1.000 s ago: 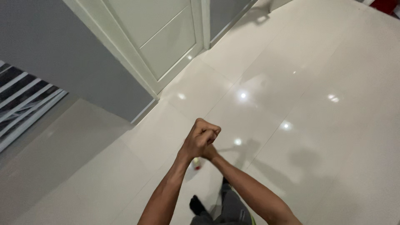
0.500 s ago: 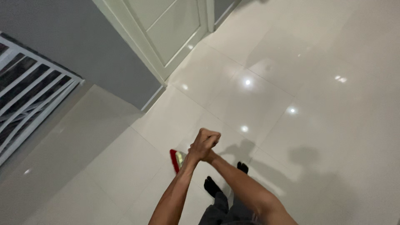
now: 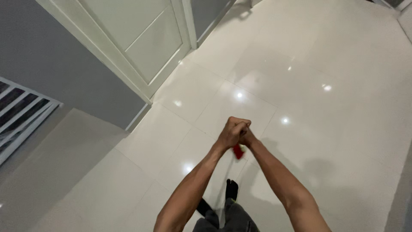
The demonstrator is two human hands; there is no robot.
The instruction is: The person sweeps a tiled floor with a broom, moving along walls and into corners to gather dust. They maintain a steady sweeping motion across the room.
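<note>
Both my hands are clasped together in front of me, above the glossy white tile floor (image 3: pixel 326 141). My left hand (image 3: pixel 230 131) is wrapped over the top and my right hand (image 3: pixel 247 138) presses against it from the right. They grip the top of a handle seen end-on, so the handle itself is hidden. Just below the hands shows the red head of a broom (image 3: pixel 238 151), down at the floor. My feet in dark socks (image 3: pixel 231 189) stand below it.
A pale green panelled door (image 3: pixel 137 38) and its frame stand at the upper left, next to a grey wall (image 3: pixel 51 64). A white barred railing (image 3: pixel 19 116) runs along the far left. Ceiling lights reflect off the tiles.
My clasped hands have swung from left to right, and the red broom head has moved with them, from left of my feet to under my hands. The view has shifted too.
</note>
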